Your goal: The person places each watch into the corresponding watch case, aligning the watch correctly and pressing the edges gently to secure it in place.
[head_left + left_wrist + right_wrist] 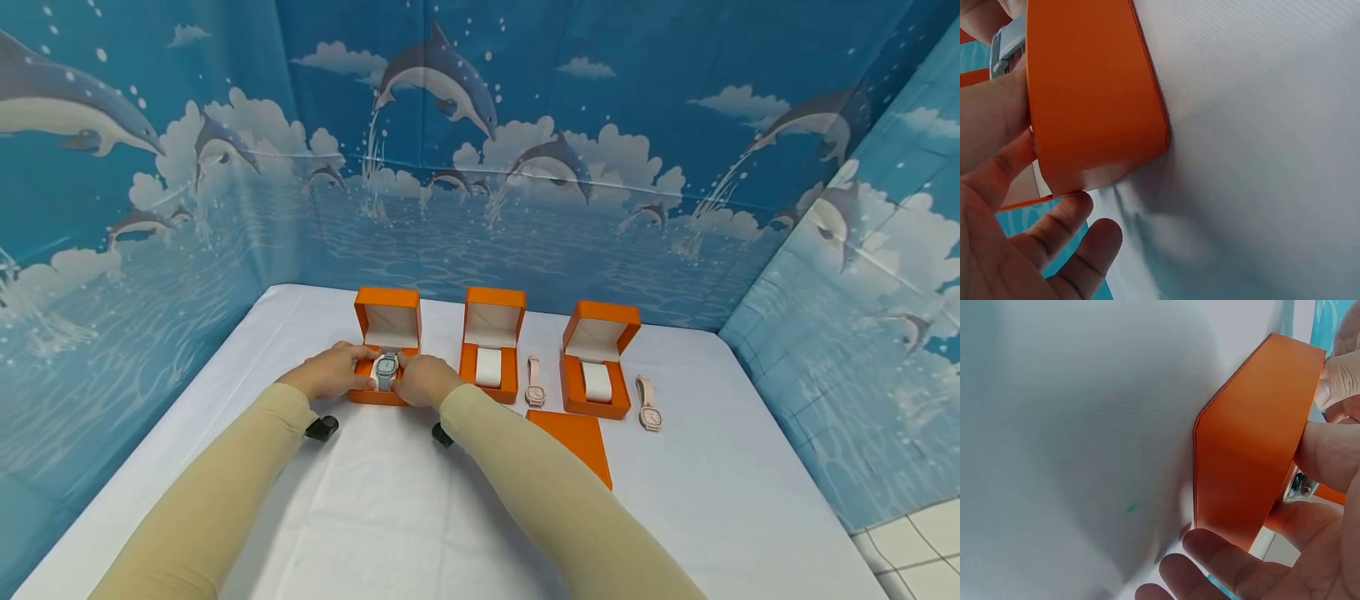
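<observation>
Three open orange watch boxes stand in a row on the white table. Both hands are at the left box [387,327]. A grey-blue watch [387,371] on a white cushion sits in it, and my left hand [330,372] and right hand [424,381] pinch it from either side. In the left wrist view my left hand [997,219] has its thumb over the box wall [1091,94] beside the watch [1005,47], its other fingers loose below. In the right wrist view my right hand [1329,537] wraps the box corner [1247,450], with the watch clasp [1300,485] just showing.
The middle box [491,350] and right box [598,358] each hold a bare white cushion. A pink watch [534,383] lies between them and another pink watch [649,406] right of the right box. A flat orange piece [573,442] lies nearer. Dolphin-print walls enclose the white table [390,517].
</observation>
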Available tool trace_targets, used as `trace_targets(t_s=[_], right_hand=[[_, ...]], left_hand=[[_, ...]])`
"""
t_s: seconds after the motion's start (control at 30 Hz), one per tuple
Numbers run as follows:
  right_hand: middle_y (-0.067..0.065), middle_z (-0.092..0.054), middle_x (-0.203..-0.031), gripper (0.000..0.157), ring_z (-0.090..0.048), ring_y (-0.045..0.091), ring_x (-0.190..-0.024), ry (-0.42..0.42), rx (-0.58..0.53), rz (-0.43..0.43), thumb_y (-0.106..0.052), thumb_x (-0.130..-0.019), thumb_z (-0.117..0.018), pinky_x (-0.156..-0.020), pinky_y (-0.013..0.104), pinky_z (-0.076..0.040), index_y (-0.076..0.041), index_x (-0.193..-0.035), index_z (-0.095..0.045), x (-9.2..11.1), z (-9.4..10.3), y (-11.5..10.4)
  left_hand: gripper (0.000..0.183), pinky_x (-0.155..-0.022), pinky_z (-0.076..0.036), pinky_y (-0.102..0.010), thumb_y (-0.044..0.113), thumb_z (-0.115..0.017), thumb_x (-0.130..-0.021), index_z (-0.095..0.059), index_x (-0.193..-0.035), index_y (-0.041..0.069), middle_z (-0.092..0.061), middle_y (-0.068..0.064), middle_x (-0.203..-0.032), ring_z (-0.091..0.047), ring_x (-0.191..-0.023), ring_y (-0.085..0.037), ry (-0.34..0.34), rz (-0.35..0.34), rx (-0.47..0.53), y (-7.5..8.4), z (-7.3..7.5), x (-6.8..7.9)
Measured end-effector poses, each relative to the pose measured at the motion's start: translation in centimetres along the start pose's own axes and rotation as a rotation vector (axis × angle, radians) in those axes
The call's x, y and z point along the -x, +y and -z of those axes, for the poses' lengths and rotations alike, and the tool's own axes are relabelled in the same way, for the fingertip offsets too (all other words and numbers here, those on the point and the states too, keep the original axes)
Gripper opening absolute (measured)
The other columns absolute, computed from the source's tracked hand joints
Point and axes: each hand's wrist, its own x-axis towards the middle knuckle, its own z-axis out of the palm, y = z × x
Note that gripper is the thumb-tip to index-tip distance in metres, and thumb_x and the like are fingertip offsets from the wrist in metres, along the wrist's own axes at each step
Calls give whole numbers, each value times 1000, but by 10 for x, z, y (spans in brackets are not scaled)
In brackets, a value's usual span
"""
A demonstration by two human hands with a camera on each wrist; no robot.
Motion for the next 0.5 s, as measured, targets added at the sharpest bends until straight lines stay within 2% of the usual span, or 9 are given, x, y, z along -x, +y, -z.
trace_targets(t_s=[0.2,0.4,0.5], right_hand=[[6,-62,-151,68,-62,21,-111,5,28,15,-45,-107,-59,-100,35,-53,-21,-166,-34,1,1,-2],[6,-67,-142,69,-62,20,-104,9,52,44,-42,-107,-60,-97,33,-52,-17,-166,-34,0,3,-1],[6,-70,-132,63,-62,19,-99,6,84,67,-42,-107,-60,-95,32,-52,-12,-159,-45,0,5,0]], left_hand=[[67,-111,-44,-59,37,-73,-99,-48,-160,22,-40,-22,-157,-53,-127,-38,-13,-9,40,-1,0,2],[68,-110,-46,-57,39,-71,-101,-44,-162,23,-41,-23,-157,-55,-123,-35,-21,-24,10,-3,0,1],[70,-108,-47,-57,42,-70,-101,-42,-163,25,-40,-24,-158,-55,-122,-35,-25,-22,-13,-4,1,2]])
